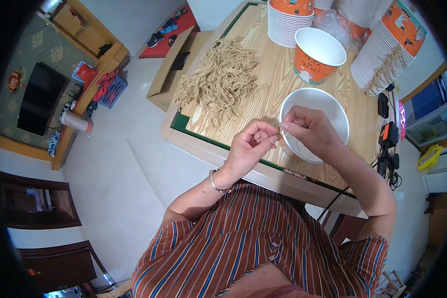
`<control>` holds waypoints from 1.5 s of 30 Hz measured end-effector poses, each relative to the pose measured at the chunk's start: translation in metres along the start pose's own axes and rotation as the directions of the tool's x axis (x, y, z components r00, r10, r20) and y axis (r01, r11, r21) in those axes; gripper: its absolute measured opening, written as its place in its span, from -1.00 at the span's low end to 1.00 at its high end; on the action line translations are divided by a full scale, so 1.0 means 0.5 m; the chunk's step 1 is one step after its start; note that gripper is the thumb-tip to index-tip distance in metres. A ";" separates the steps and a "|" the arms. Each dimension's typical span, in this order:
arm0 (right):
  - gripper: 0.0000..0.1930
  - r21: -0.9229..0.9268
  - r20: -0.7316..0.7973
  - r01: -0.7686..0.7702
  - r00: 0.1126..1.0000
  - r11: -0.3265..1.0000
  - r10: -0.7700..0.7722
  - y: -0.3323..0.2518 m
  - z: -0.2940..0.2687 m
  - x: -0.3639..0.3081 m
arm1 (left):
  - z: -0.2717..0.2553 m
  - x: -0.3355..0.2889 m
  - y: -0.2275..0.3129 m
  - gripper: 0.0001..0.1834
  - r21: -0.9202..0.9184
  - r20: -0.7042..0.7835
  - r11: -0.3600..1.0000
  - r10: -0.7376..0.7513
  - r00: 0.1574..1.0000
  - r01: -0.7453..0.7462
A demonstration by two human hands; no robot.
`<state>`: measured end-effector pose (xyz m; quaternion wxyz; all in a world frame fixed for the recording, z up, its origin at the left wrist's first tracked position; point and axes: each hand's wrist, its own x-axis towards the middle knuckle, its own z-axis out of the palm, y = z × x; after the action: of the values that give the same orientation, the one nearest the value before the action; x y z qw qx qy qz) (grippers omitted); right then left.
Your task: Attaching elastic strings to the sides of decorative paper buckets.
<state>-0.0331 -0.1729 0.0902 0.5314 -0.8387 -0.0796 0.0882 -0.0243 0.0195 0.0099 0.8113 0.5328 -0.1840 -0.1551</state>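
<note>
Both my hands meet over the near-left rim of a white-lined paper bucket (334, 110) on the table. My right hand (310, 130) is closed in a pinch on a thin strand of twine (297, 144), whose loose end hangs in front of the bucket. My left hand (253, 144), with a silver bangle at the wrist, pinches beside the right fingertips. What lies between its thumb and finger is too small to make out. A big tangled heap of tan twine (221, 77) lies left of the bucket.
An orange printed paper bucket (315, 68) stands behind. Stacked buckets (289, 25) rise at the back, and another stack (382, 52) leans at right with twine on its side. Black adapters and cables (388, 134) line the right edge. An open cardboard box (171, 69) sits left of the table.
</note>
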 end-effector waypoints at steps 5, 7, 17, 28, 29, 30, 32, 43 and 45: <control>-0.82 0.055 -0.034 0.011 0.999 0.998 -0.009 0.003 0.005 0.002 | -0.001 0.004 -0.013 -0.83 0.062 0.021 0.997 0.040 0.999 -0.041; -0.82 0.061 -0.033 0.010 0.999 0.998 -0.008 -0.004 0.006 0.002 | 0.001 0.006 -0.014 -0.84 0.104 0.010 0.993 0.053 0.999 -0.054; -0.82 0.048 0.009 -0.019 1.000 0.999 0.019 -0.012 0.001 -0.004 | 0.005 0.006 -0.021 -0.93 0.199 0.003 0.969 0.148 0.989 -0.146; -0.87 -0.070 0.071 0.014 0.997 0.997 -0.009 -0.021 -0.013 -0.010 | 0.016 -0.010 -0.031 -0.93 -0.010 -0.046 0.995 0.101 0.994 -0.102; -0.87 -0.074 0.052 0.018 0.999 0.997 -0.014 -0.024 -0.012 -0.010 | 0.016 -0.009 -0.032 -0.93 -0.004 -0.044 0.994 0.111 0.993 -0.112; -0.87 -0.075 0.053 0.018 0.999 0.997 -0.014 -0.025 -0.012 -0.011 | 0.015 -0.008 -0.032 -0.92 0.002 -0.042 0.993 0.122 0.992 -0.122; -0.87 -0.057 0.042 0.014 0.999 0.998 -0.012 -0.029 -0.009 -0.011 | 0.020 -0.008 -0.035 -0.91 0.018 -0.056 0.987 0.163 0.985 -0.163; -0.87 -0.065 0.050 0.037 0.998 0.997 -0.033 -0.020 -0.007 -0.006 | 0.022 -0.006 -0.033 -0.85 0.274 -0.150 0.945 0.222 0.963 -0.175; -0.87 -0.055 0.050 0.048 0.998 0.997 -0.045 -0.019 -0.008 -0.005 | 0.016 -0.006 -0.022 -0.85 0.465 -0.039 0.854 0.283 0.958 -0.233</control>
<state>-0.0350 -0.1730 0.1004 0.5074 -0.8488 -0.1144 0.0942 -0.0311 0.0104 0.0024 0.6858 0.6858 -0.2416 0.0313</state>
